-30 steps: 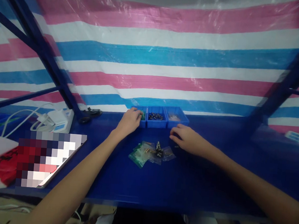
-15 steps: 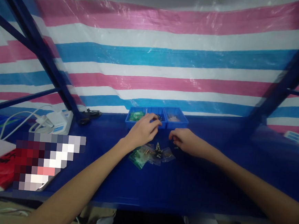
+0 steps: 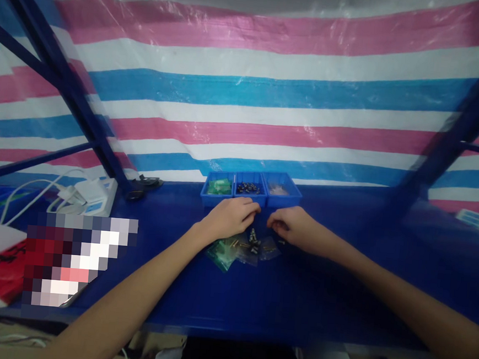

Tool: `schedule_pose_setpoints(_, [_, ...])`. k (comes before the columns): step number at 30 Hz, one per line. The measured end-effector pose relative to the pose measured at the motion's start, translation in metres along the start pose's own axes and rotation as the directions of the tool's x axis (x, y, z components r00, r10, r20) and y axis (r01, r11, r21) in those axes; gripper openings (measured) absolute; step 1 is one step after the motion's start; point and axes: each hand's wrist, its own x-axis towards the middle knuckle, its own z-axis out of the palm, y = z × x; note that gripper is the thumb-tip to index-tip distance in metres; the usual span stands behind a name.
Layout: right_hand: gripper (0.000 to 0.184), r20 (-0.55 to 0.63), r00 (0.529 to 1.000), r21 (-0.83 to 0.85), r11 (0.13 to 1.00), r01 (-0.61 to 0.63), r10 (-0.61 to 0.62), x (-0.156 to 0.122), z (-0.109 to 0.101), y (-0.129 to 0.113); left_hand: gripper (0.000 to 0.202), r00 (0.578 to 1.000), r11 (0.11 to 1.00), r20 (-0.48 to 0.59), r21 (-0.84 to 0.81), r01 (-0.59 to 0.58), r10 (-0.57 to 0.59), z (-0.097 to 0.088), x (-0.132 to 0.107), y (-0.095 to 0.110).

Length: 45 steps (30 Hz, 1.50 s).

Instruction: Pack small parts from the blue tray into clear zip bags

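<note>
My left hand [image 3: 233, 216] is closed in a pinch just in front of the middle blue bin [image 3: 249, 200], which holds small dark and metallic parts. Whatever its fingertips grip is too small to make out. Facing it, my right hand [image 3: 289, 223] hovers low with thumb and fingers curled together; anything between them is hidden. Below both hands lie a green plastic bag [image 3: 220, 254], a clear bag of small brass-coloured parts [image 3: 267, 249] and a little heap of dark and silvery parts [image 3: 253, 242]. One small loose piece [image 3: 281, 242] rests by my right hand.
The left blue bin [image 3: 217, 199] contains green bags, the right bin [image 3: 294, 190] clear ones. At left are a white power strip [image 3: 107, 199] with cables, a red-and-white bag [image 3: 0, 271] and a pixelated object. Blue frame posts [image 3: 83, 103] flank the blue table [image 3: 229, 306].
My left hand has drawn back from over the middle bin towards me, uncovering the parts inside. My right hand has shifted slightly left, and the gap between the hands is narrower.
</note>
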Motion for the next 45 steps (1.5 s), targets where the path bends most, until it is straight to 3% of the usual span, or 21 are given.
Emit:
schedule_pose_setpoints(7, [0.025,-0.112,0.993,0.064,0.997,-0.033,0.040,0.001,-0.003,-0.003,0.019,1.000,1.000,0.017,0.012,0.011,-0.012,-0.002,0.000,0.001])
schedule_pose_setpoints(12, [0.017,-0.195,0.976,0.250,0.967,-0.050,0.101,0.002,-0.004,-0.004,0.018,1.000,1.000,0.021,-0.016,0.008,-0.008,-0.003,0.000,0.000])
schedule_pose_setpoints(16, [0.010,-0.224,0.957,0.469,0.881,-0.059,0.183,0.003,-0.001,-0.004,0.018,1.000,0.998,0.001,-0.062,-0.005,0.005,-0.004,0.000,-0.001])
schedule_pose_setpoints(20, [0.015,-0.244,0.942,0.637,0.770,-0.022,0.229,0.004,0.003,-0.009,0.020,0.999,0.994,-0.023,-0.108,-0.030,0.027,-0.004,0.002,0.002])
schedule_pose_setpoints(28, [0.020,-0.262,0.935,0.679,0.734,0.002,0.240,0.004,0.011,-0.013,0.025,0.999,0.991,-0.029,-0.127,-0.033,0.029,-0.006,0.003,0.004])
schedule_pose_setpoints(35, [0.015,-0.274,0.943,0.601,0.799,0.013,0.191,0.003,0.009,-0.012,0.030,0.999,0.983,-0.053,-0.181,-0.012,0.003,-0.007,0.005,0.002])
schedule_pose_setpoints(45, [0.018,-0.187,0.967,0.710,0.704,0.012,0.172,0.004,0.012,-0.012,0.027,0.993,0.969,-0.085,-0.239,0.058,-0.080,-0.009,0.004,0.005])
